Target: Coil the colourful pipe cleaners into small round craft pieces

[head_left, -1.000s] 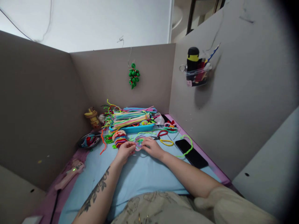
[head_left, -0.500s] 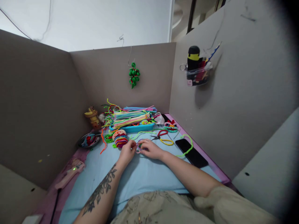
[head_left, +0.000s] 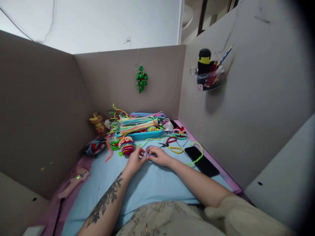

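Both hands meet over the blue cloth (head_left: 147,183) around a small purple and pink loop of pipe cleaner (head_left: 147,152). My left hand (head_left: 136,159) has its fingers pinched at the loop's left side. On the other side, my right hand (head_left: 159,156) is curled over the loop, hiding much of it. A striped multicoloured pipe-cleaner piece (head_left: 127,147) with a peach top stands just left of my left hand. Scissors (head_left: 171,145) with one red and one yellow handle lie beyond my right hand. Light green pipe cleaner (head_left: 152,139) stretches behind the fingers.
Bundled pastel pipe cleaners (head_left: 137,124) fill a blue tray (head_left: 141,135) at the back. A black phone (head_left: 203,161) lies right, a bright green strand (head_left: 202,151) across it. Left are a dark bowl (head_left: 86,149) and a pink corded device (head_left: 73,185). Grey panels (head_left: 128,78) enclose the table.
My left fingers have shifted slightly right and down, closer to my right hand. My right fingers have curled further in around the loop. Other things lie as before.
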Motion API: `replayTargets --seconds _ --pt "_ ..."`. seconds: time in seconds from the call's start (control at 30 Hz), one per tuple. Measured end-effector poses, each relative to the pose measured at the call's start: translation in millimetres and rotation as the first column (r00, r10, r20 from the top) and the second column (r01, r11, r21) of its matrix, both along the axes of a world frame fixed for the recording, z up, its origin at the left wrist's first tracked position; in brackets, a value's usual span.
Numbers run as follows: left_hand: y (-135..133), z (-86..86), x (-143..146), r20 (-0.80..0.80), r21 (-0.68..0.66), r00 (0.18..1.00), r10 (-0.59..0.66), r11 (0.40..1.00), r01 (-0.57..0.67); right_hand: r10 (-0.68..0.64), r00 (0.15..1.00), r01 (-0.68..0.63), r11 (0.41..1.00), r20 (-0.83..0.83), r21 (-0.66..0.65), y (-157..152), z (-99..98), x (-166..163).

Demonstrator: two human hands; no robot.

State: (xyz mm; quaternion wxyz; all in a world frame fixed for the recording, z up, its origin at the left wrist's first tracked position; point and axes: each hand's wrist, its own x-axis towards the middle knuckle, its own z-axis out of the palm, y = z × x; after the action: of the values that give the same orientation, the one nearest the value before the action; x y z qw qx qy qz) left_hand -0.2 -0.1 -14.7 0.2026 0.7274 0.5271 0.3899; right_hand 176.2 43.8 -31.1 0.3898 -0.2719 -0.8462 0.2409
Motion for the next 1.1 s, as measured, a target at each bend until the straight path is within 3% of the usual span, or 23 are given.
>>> replayTargets --seconds 0.33,0.67,0.87,1.1 --pt "3.4 -0.7 2.9 0.165 -0.018 0.983 0.078 0.997 -0.076 0.006 1.0 -0.006 1.0 -0.006 0.013 -1.8 1.9 -0.2" --pt "6.7 -6.2 4.4 0.289 -0.061 0.956 0.054 0.997 -0.038 0.027 1.0 -0.027 0.999 0.001 0.046 -2.8 2.5 -0.7" --pt "7.2 -7.8 4.8 0.302 -0.067 0.952 0.048 0.997 -0.029 -0.057 0.997 0.047 0.987 -0.058 -0.154 -4.0 -0.8 -0.6" --pt "9.8 -11.1 3.4 0.327 -0.067 0.944 0.046 0.997 -0.025 0.023 0.997 -0.049 0.94 -0.08 -0.338 1.2 -4.7 -0.5"
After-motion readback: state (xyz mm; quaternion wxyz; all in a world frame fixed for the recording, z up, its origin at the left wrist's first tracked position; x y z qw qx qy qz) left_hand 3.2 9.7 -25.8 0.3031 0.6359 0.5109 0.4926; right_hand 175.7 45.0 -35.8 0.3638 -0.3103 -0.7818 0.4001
